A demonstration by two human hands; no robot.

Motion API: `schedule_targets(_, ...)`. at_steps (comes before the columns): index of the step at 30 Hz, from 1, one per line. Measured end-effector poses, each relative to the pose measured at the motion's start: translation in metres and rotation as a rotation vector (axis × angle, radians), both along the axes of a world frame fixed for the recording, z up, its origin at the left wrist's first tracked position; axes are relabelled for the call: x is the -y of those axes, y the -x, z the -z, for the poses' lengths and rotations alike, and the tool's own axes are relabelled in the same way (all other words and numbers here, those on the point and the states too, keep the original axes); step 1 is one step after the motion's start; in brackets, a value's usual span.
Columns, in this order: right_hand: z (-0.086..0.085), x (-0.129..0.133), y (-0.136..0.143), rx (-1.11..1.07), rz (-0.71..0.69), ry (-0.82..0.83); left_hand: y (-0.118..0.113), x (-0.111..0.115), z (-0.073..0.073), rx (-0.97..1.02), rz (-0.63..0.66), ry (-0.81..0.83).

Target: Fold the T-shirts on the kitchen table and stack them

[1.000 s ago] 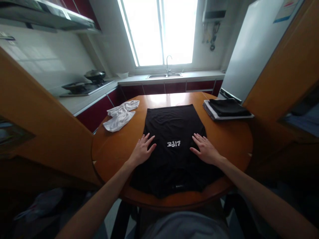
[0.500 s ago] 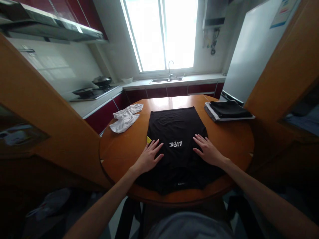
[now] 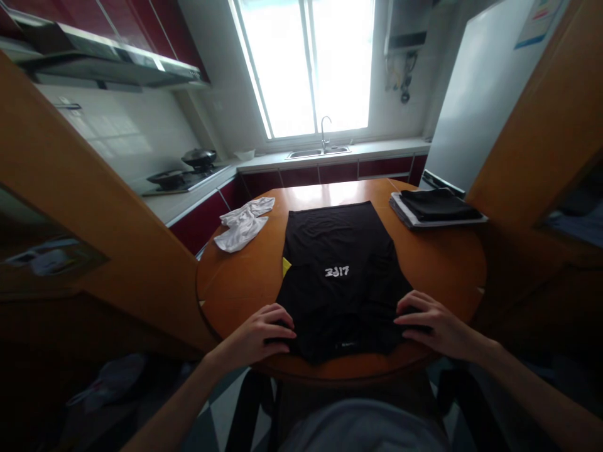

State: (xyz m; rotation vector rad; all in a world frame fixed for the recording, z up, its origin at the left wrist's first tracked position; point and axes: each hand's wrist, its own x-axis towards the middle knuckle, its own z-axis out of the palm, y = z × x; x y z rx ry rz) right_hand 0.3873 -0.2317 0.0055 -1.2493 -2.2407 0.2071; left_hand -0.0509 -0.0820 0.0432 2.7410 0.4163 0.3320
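The black shirt [image 3: 346, 301] lies flat on the wooden table [image 3: 452, 270], white lettering [image 3: 336, 272] facing up. The left hand [image 3: 264, 333] and right hand [image 3: 438, 326] are at its 2 near corners, fingers curled; whether either grip is closed on fabric cannot be determined. A white cloth [image 3: 242, 229] lies left of the shirt, a folded stack [image 3: 440, 206] right.

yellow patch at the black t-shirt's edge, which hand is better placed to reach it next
Left, most likely: the left hand is by the same side of the black t-shirt as the yellow patch; the right hand is opposite.
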Motion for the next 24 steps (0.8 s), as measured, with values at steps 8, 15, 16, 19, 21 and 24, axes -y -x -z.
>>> schedule_targets(8, 0.004, 0.013, -0.009, 0.064, -0.031, -0.048, 0.011, 0.013, -0.004, -0.051, 0.063, -0.124)
schedule_targets(15, 0.005, 0.013, -0.015, 0.113, -0.044, -0.097, 0.019, 0.015, -0.002, -0.066, 0.040, -0.205)
schedule_targets(16, 0.005, 0.013, -0.016, 0.139, -0.034, -0.099, 0.020, 0.015, -0.003, -0.068, 0.038, -0.201)
schedule_targets(19, 0.005, 0.012, -0.018, 0.197, 0.003, -0.117, 0.022, 0.014, -0.005, -0.061, 0.024, -0.169)
schedule_targets(21, 0.006, 0.011, -0.019, 0.205, 0.017, -0.140, 0.024, 0.014, -0.006, -0.059, 0.009, -0.154)
schedule_targets(24, 0.009, 0.011, -0.021, 0.180, 0.031, -0.179, 0.027, 0.013, -0.002, -0.059, -0.005, -0.165)
